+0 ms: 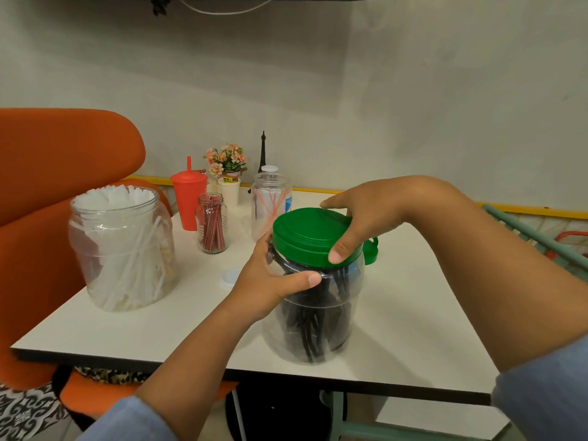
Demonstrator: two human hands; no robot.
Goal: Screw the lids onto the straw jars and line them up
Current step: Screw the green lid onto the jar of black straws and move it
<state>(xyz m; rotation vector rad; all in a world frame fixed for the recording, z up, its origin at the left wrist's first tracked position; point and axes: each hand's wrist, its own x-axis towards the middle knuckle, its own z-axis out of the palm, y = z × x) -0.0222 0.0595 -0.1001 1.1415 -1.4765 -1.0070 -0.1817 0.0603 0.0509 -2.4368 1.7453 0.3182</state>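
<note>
A clear jar of black straws (pixel 313 323) stands near the table's front edge. A green lid (pixel 310 233) sits on its mouth. My right hand (pixel 359 214) grips the lid from the right, thumb on the front rim. My left hand (pixel 270 281) holds the jar's shoulder, thumb across the front. To the left stands a large open jar of white straws (pixel 122 253). Behind are a small open jar of red straws (pixel 212 227) and a clear jar with a few pink straws (pixel 270 205). A small white lid (pixel 230 277) lies flat on the table, left of my left hand.
A red tumbler with a straw (pixel 189 198), a paper cup (pixel 229 190), a flower pot (pixel 227 162) and a small tower figurine (pixel 262 152) stand along the back of the white table (pixel 413 313). An orange chair (pixel 47 186) is at the left. Green railing (pixel 534 237) is at the right.
</note>
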